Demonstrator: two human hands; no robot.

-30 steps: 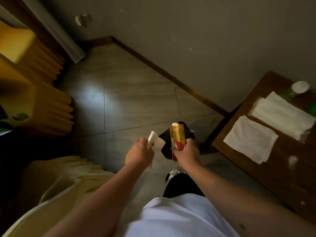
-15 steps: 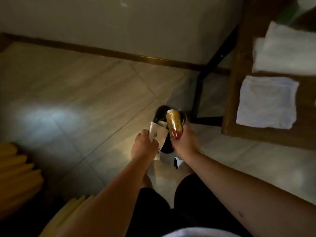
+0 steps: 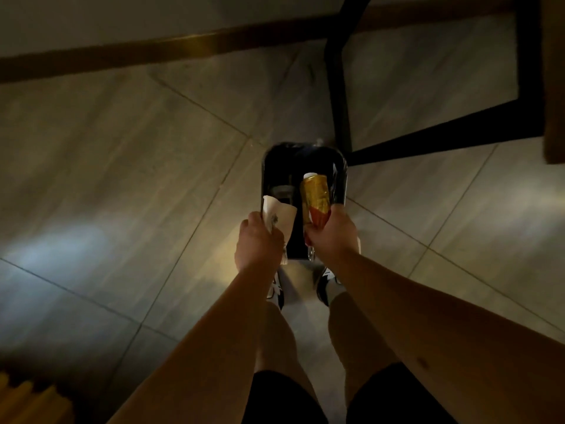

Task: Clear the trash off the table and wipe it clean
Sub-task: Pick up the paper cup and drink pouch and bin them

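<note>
Holding a gold-and-red bottle (image 3: 316,197) in the right hand (image 3: 331,237) and crumpled paper (image 3: 278,217) in the left hand (image 3: 260,243), the person has both over the black-lined bin (image 3: 269,166) (neither dropped yet); wiping the desk (image 3: 555,87) looks still undone.
</note>
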